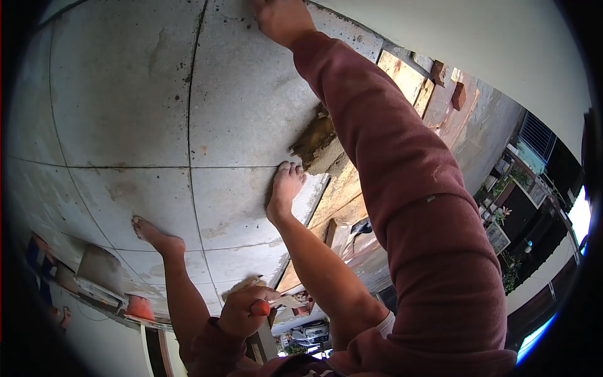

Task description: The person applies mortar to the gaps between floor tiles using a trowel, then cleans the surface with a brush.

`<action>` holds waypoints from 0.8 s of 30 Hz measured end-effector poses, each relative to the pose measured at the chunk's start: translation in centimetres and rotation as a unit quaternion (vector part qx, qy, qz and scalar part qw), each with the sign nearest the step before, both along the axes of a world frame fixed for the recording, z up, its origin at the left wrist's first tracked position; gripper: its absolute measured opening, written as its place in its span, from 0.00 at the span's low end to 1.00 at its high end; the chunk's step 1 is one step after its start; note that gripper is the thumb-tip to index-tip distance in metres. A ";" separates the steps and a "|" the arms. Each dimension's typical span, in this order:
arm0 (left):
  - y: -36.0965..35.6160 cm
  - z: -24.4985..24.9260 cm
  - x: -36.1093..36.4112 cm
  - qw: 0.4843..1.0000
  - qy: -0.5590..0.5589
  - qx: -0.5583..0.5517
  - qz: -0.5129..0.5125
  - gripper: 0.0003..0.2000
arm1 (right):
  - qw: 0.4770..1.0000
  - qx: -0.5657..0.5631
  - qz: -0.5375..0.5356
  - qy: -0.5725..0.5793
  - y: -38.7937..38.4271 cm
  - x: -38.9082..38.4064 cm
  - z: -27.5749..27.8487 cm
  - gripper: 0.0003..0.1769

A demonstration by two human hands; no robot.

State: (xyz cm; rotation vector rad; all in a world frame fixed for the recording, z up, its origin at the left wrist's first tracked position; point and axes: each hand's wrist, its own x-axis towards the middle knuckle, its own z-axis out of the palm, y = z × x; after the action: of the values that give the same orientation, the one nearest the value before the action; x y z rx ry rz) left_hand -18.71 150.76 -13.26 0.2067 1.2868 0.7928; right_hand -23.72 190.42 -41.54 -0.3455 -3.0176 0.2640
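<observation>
My right arm, in a maroon sleeve, reaches across to the top of the view. There my right hand [286,22] is low over the large grey floor tiles [245,94], its fingers mostly cut off by the frame edge. Down near my left knee, my left hand [242,312] is closed round the red-orange handle of what looks like a trowel [260,308]; a pale flat piece beside the fist may be its blade. A heap of wet brown mortar [317,147] lies by my bare right foot [287,191], partly behind my sleeve.
Wooden boards [342,188] run along the tile edge, with brick pieces [458,96] farther on. A pale wall [471,31] bounds the upper right. A red bucket [139,308] stands lower left. Potted plants [501,215] are at the far right.
</observation>
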 end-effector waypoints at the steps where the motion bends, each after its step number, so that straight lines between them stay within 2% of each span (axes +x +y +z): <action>1: 0.2 -0.1 -0.2 1.000 0.002 0.000 -0.002 0.12 | 1.000 0.014 0.008 -0.020 0.4 -0.6 0.0 0.12; 4: 0.8 -0.6 -0.4 1.000 0.013 0.013 -0.024 0.11 | 0.994 0.062 0.037 -0.087 1.7 -1.2 -0.1 0.14; 5: 0.4 -0.6 -0.2 1.000 0.012 0.010 -0.022 0.11 | 0.985 0.020 0.103 -0.137 0.7 0.5 0.5 0.13; 6: 0.3 -0.6 0.0 1.000 0.012 0.007 -0.018 0.12 | 0.957 -0.082 0.205 -0.185 -1.3 3.0 1.8 0.13; 7: 0.3 -0.5 0.1 1.000 0.010 0.006 -0.015 0.12 | 0.880 -0.252 0.331 -0.230 -4.1 6.2 4.1 0.13; 8: 0.3 -0.3 0.1 1.000 -0.023 -0.020 -0.006 0.11 | 0.768 -0.412 0.410 -0.270 -6.3 8.9 6.5 0.13; 9: 0.4 -0.1 0.2 0.997 -0.057 -0.044 0.004 0.10 | 0.702 -0.487 0.426 -0.299 -7.0 10.9 8.1 0.12; 10: 0.6 -0.2 0.2 0.998 -0.055 -0.042 0.006 0.10 | 0.708 -0.491 0.402 -0.310 -5.8 12.3 8.4 0.12; 11: 0.9 -0.3 0.3 0.999 -0.039 -0.016 0.008 0.10 | 0.777 -0.431 0.337 -0.310 -3.1 13.0 7.3 0.12; 12: 1.1 -0.3 0.5 1.000 -0.024 0.008 0.008 0.11 | 0.883 -0.293 0.221 -0.293 0.7 13.3 5.5 0.12; 13: 1.2 -0.4 0.6 1.000 -0.026 0.010 0.008 0.11 | 0.953 -0.130 0.065 -0.266 4.5 13.2 3.6 0.11; 14: 1.2 -0.6 0.7 1.000 -0.025 0.015 0.004 0.10 | 0.970 0.004 -0.081 -0.229 7.8 13.0 1.3 0.11; 15: 1.3 -0.5 0.8 0.999 -0.027 0.018 -0.002 0.10 | 0.988 0.097 -0.009 -0.118 6.2 10.1 1.9 0.08; 16: 1.4 -0.4 0.9 0.999 -0.032 0.017 -0.007 0.10 | 0.985 0.137 -0.035 -0.103 6.9 8.3 0.7 0.08; 17: 1.5 -0.5 0.7 0.999 -0.038 0.013 -0.016 0.09 | 0.979 0.138 -0.057 -0.142 7.1 6.8 0.2 0.08; 18: 1.5 -0.4 0.3 0.999 -0.042 0.008 -0.026 0.08 | 0.976 0.106 -0.037 -0.189 6.5 6.2 0.2 0.08; 20: 2.2 -0.1 -1.1 0.997 -0.041 -0.015 -0.062 0.06 | 0.954 -0.066 0.148 -0.251 1.2 8.0 2.0 0.08; 21: 2.5 0.0 -1.4 0.994 -0.049 -0.029 -0.094 0.05 | 0.892 -0.230 0.277 -0.273 -2.6 10.0 4.3 0.09; 22: 2.2 0.1 -1.3 0.994 -0.051 -0.027 -0.090 0.05 | 0.774 -0.414 0.379 -0.292 -6.4 11.5 7.0 0.09; 23: 1.8 -0.2 -1.2 0.996 -0.034 -0.016 -0.077 0.06 | 0.696 -0.507 0.409 -0.304 -8.5 12.3 9.0 0.09; 24: 1.4 -0.4 -0.9 0.998 -0.018 -0.006 -0.063 0.06 | 0.690 -0.522 0.399 -0.303 -8.5 12.4 9.4 0.10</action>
State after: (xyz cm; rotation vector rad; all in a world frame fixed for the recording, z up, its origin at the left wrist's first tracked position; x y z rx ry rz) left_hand -19.63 152.19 -13.64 0.2600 1.2330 0.6786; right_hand -11.33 181.91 -32.11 1.1048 -2.8979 2.3308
